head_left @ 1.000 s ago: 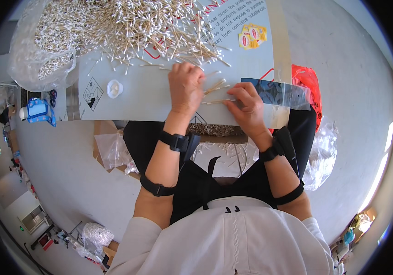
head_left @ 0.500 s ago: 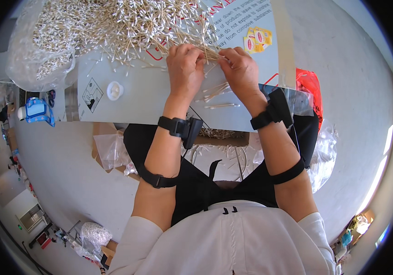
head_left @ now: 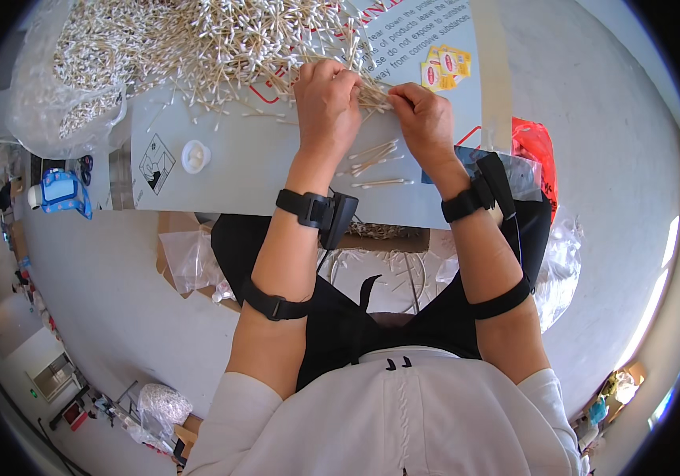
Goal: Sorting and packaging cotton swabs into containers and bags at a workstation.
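A large heap of cotton swabs (head_left: 197,47) with white tips and pale sticks covers the far left of the table. At its near right edge, my left hand (head_left: 329,111) is closed on a small bunch of cotton swabs (head_left: 373,97), whose sticks point to the right. My right hand (head_left: 425,123) pinches with thumb and forefinger at the right end of that bunch; its other fingers are curled in. Several loose swabs (head_left: 373,156) lie on the table between my wrists. How many swabs are inside my left fingers is hidden.
A clear plastic bag (head_left: 26,111) holds the heap's left side. Nearer stands a small white round tub (head_left: 195,156). Yellow-and-white packets or labels (head_left: 444,67) lie at the far right. A red bag (head_left: 534,147) hangs by the table's right edge. Below is an open carton (head_left: 387,236).
My right hand has shifted slightly right and nearer, opening a wider gap between my hands. My left hand has turned a little and moved slightly right, still on the swabs.
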`<state>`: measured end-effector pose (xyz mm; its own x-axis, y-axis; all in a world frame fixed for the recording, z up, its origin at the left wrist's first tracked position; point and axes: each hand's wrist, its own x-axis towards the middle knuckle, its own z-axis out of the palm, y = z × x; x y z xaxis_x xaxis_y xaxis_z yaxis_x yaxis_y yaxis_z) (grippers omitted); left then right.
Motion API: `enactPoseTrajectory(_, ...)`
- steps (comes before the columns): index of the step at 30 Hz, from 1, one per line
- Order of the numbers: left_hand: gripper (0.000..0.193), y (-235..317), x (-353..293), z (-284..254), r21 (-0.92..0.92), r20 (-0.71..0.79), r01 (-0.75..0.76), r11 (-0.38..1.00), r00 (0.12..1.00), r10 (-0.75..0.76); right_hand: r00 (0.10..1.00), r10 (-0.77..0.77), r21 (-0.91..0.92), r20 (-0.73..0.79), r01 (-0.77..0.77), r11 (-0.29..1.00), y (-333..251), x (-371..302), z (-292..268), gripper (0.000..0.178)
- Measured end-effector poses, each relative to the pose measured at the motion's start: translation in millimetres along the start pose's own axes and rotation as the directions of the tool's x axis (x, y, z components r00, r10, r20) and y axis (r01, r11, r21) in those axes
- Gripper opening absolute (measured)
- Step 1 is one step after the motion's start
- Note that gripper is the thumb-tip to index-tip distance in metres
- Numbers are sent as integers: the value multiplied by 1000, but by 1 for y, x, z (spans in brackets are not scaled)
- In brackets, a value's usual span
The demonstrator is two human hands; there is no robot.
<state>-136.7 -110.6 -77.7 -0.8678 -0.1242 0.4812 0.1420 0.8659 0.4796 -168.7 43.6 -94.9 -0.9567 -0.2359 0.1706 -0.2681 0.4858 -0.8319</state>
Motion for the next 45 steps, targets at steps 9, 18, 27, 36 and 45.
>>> enactPoseTrajectory(9,16,-2,4,4,24,-3,1,1000,1000,-1,994,68,190,-83,-51,981,12,3,2,10)
enactPoseTrajectory(18,13,-3,6,1,65,114,-81,995,991,73,971,-229,-118,-67,220,968,0,-6,-7,11)
enactPoseTrajectory(27,22,1,4,-6,-24,77,-5,1000,997,7,995,-89,-13,-45,88,996,12,-2,-6,4)
enactPoseTrajectory(36,29,18,3,-21,3,46,-107,994,993,107,1000,-8,162,29,3,987,6,-16,-27,8)
enactPoseTrajectory(45,19,-1,-25,-56,-58,116,155,986,982,-147,939,-184,246,291,113,963,-14,-95,-65,8)
